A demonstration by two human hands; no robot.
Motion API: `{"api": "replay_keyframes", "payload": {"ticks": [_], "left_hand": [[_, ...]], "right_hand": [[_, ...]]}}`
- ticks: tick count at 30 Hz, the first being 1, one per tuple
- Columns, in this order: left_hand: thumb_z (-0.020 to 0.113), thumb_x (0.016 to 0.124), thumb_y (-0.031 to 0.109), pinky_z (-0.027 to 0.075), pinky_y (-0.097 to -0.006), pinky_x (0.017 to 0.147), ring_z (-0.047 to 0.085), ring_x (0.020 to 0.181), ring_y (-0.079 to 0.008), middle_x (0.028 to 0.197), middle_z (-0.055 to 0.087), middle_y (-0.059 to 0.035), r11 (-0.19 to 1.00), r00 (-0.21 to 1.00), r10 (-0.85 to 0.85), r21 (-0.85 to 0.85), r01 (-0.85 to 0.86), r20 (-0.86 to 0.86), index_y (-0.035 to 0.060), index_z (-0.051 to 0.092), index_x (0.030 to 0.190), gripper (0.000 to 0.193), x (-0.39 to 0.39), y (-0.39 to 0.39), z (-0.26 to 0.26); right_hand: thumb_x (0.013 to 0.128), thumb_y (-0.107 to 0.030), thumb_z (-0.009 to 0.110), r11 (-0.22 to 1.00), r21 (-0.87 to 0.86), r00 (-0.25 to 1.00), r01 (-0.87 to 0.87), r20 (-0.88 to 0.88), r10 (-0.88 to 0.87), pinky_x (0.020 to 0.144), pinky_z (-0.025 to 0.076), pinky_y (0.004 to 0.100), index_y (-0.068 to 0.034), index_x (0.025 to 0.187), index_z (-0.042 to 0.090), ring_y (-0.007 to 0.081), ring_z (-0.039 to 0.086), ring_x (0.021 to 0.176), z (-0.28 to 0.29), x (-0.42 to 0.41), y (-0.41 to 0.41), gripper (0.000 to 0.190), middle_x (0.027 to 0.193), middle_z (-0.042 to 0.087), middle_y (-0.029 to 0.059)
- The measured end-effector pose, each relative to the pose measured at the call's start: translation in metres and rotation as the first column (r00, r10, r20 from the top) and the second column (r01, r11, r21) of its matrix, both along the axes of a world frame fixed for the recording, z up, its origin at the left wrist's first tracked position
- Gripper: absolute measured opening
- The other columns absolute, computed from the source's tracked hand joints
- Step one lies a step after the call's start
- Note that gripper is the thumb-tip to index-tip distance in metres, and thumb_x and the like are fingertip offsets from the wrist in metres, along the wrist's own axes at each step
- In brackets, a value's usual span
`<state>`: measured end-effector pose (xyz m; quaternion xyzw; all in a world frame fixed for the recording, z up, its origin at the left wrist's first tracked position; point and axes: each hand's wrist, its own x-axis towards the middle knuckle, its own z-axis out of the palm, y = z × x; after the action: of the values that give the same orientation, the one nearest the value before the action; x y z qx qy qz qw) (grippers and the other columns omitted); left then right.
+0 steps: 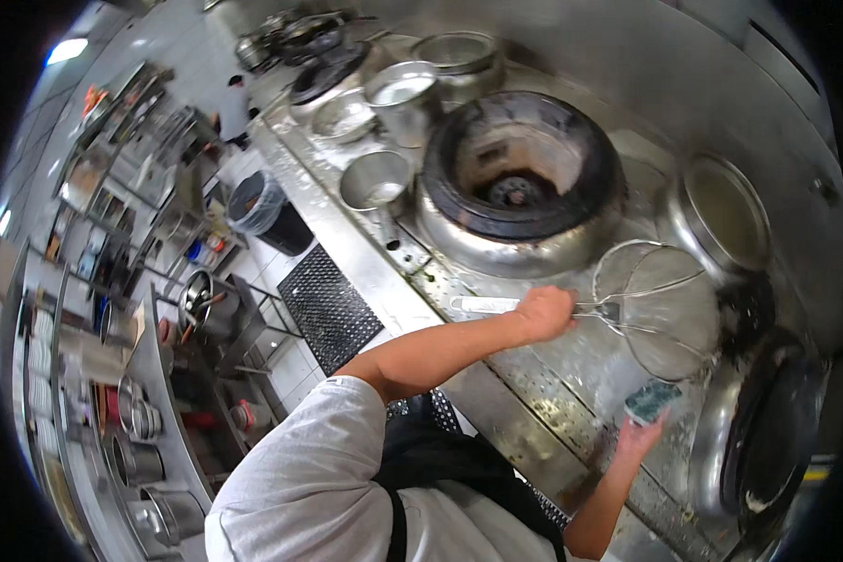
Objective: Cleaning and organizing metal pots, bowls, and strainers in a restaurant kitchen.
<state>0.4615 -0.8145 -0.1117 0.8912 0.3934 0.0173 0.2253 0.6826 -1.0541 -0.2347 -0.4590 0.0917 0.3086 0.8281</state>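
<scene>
My left hand [548, 312] grips the handle of a large round wire-mesh strainer [653, 298] and holds it above the wet steel cooktop [569, 379]. The strainer's mesh bowl extends to the right, crossed by wire braces, and the pale handle end sticks out left of my fist. Below the bowl, my right hand [639, 432] holds a green scouring sponge [652, 402], which appears apart from the mesh. A wok burner with a blackened ring [523, 165] stands beyond my left hand. To its right is a steel pot [723, 211] with cloudy liquid.
A second burner [752, 435] with a dark round top stands at the right. Steel vessels, including a ladle-like pan [376, 179] and a tall pot [404, 95], crowd the far cooktop. Left are a lined bin [274, 218], a rubber mat [330, 298], loaded shelving [161, 393] and a distant person [234, 112].
</scene>
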Motion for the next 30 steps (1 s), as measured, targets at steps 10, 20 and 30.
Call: {"api": "replay_keyframes", "payload": {"ticks": [10,20,30], "left_hand": [[0.062,0.080,0.018,0.040,-0.0274,0.057,0.048,0.061,-0.0110,0.067,0.053,-0.0038,0.851,0.661,0.526,-0.334,-0.406,0.536,-0.0009,0.056,0.095,0.025,-0.257,0.039,0.095],[0.061,0.080,0.014,0.034,-0.0251,0.053,0.039,0.060,-0.0063,0.065,0.045,0.0045,0.475,0.097,0.781,-0.486,-0.733,0.617,0.0031,0.051,0.076,0.016,-0.570,0.092,-0.008],[0.061,0.085,0.017,0.027,-0.0214,0.045,0.035,0.052,-0.0020,0.063,0.043,0.0080,0.353,0.008,0.879,-0.638,-0.684,0.477,0.0062,0.050,0.079,0.016,-0.698,0.125,-0.013]], "right_hand": [[0.091,-0.031,0.048,0.753,0.240,0.790,-0.612,0.144,0.596,0.082,0.047,0.0421,-0.007,0.119,0.051,0.0238,0.059,0.095,0.070,-0.118,0.157,0.037,0.110,0.059,0.0082],[0.078,-0.024,0.066,0.635,-0.553,-0.163,-0.540,0.809,0.566,0.091,0.039,0.0322,-0.002,0.119,0.048,0.0219,0.052,0.107,0.218,-0.403,0.530,0.050,0.114,0.056,0.0130],[0.082,-0.035,0.061,0.747,-0.664,-0.446,0.029,0.660,0.604,0.066,0.045,0.0431,-0.003,0.090,0.052,0.0363,0.059,0.075,0.221,-0.451,0.572,0.034,0.080,0.060,0.0196]]}}
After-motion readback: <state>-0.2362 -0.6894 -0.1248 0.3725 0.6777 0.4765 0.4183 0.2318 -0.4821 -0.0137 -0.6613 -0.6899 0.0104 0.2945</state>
